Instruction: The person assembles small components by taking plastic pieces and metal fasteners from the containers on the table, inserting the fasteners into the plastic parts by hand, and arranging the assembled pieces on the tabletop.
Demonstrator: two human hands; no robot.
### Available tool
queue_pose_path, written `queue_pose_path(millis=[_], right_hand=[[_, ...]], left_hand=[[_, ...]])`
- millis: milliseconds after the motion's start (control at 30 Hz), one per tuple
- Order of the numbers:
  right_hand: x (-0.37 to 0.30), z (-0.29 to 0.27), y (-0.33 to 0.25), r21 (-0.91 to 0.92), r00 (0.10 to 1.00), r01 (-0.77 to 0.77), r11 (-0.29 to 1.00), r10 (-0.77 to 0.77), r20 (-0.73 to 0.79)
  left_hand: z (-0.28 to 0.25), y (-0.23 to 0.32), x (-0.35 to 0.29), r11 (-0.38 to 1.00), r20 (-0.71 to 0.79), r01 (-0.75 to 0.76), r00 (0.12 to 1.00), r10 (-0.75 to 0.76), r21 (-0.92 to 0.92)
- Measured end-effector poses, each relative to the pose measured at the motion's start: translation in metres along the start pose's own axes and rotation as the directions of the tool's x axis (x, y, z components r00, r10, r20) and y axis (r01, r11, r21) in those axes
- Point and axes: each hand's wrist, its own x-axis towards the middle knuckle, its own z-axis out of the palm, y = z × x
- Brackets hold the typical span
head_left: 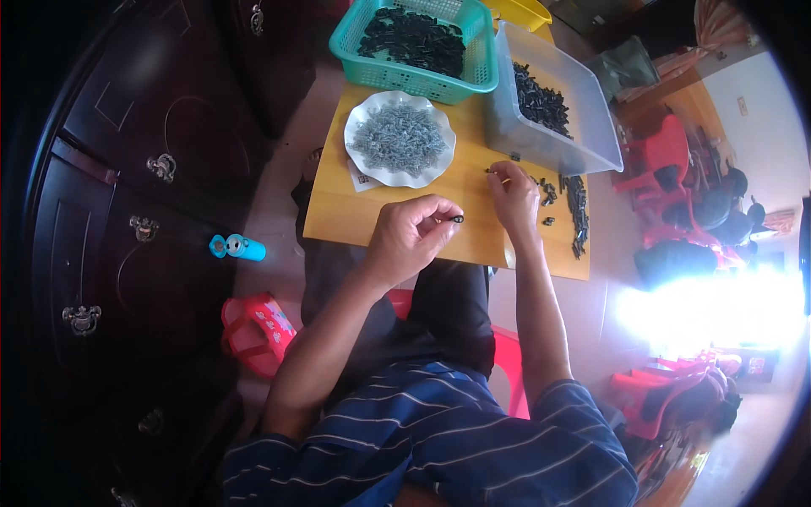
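Observation:
My left hand (414, 237) is over the table's near edge, its fingers pinching a small black part (457, 219) whose dark end pokes out past the fingertips. Farther right, my right hand (514, 196) has its thumb and fingertips together above the tabletop, with a tiny dark piece (490, 171) showing at the tips; its kind is too small to tell. Between the hands and the green basket stands a white wavy-rimmed plate (351, 160) heaped with small clear or silvery pieces (399, 139). Right of my right hand lie loose small black parts (547, 193) and a row of black pieces (578, 215).
A green basket (414, 85) of black pieces and a translucent bin (553, 156) of black parts stand at the table's far side, a yellow container (528, 12) behind them. Dark cabinets (110, 194) line the left. On the floor are a blue object (245, 248) and a red patterned bag (263, 334).

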Motion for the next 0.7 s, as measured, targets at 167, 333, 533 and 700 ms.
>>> queue_pose_path(millis=[167, 333, 533, 700], right_hand=[[0.003, 0.009, 0.010, -0.178, 0.996, 0.081, 0.981, -0.084, -0.006], [0.000, 0.009, 0.009, -0.279, 0.997, 0.082, 0.957, -0.076, 0.033], [-0.039, -0.006, -0.019, 0.200, 0.962, -0.252, 0.947, 0.222, 0.159], [-0.067, -0.027, -0.054, 0.768, 0.914, -0.406, 0.495, 0.198, 0.355]], left_hand=[[-0.002, -0.001, 0.001, 1.000, -0.005, -0.021, 1.000, 0.021, 0.009], [0.000, -0.001, 0.002, 1.000, -0.002, -0.005, 1.000, 0.005, -0.007], [-0.004, -0.002, 0.000, 1.000, -0.029, -0.014, 0.999, 0.015, 0.016], [-0.002, 0.003, 0.001, 1.000, -0.007, -0.001, 1.000, 0.001, 0.011]])
